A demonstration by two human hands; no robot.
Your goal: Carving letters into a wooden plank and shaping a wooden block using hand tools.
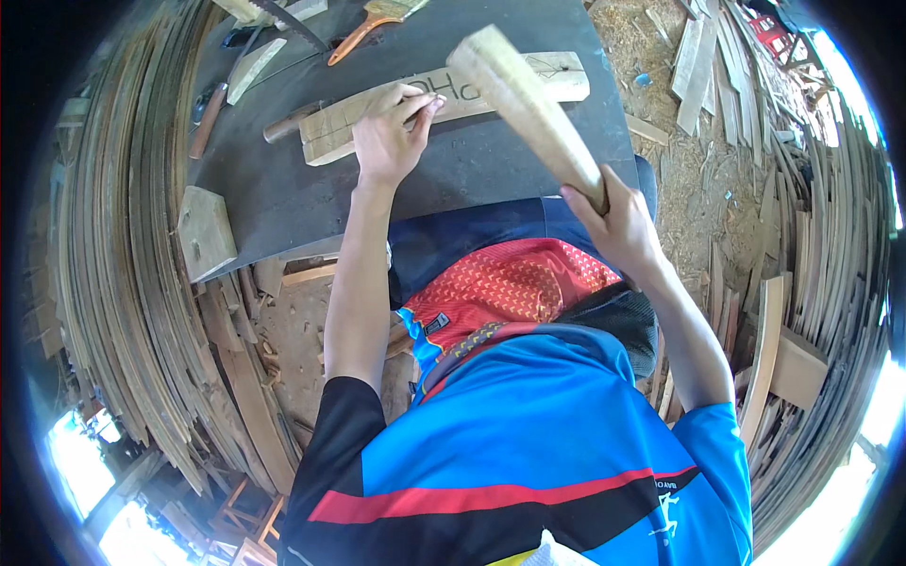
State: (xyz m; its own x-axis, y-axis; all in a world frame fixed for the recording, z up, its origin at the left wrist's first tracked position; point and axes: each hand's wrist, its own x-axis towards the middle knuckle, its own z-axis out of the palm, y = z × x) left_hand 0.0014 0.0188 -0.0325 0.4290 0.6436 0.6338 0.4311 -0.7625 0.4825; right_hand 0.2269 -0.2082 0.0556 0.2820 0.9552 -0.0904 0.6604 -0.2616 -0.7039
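Note:
My left hand (396, 132) is closed over a long pale board (555, 80) with dark drawn markings, lying on the dark worktop (453, 165); its fingertips pinch something small that I cannot make out. My right hand (613, 217) grips the narrower end of a thick pale wooden club (524, 99), raised at a slant with its broad end over the board, right of my left hand. A wooden handle (281, 129) pokes out beside the board's left end.
A brush (363, 33), saw blade (293, 26), wooden-handled tool (208, 123) and offcuts (253, 71) lie on the worktop, with a block (206, 236) at its left corner. Stacked planks (123, 255) line the left; more slats (821, 236) and shavings (679, 198) are on the right.

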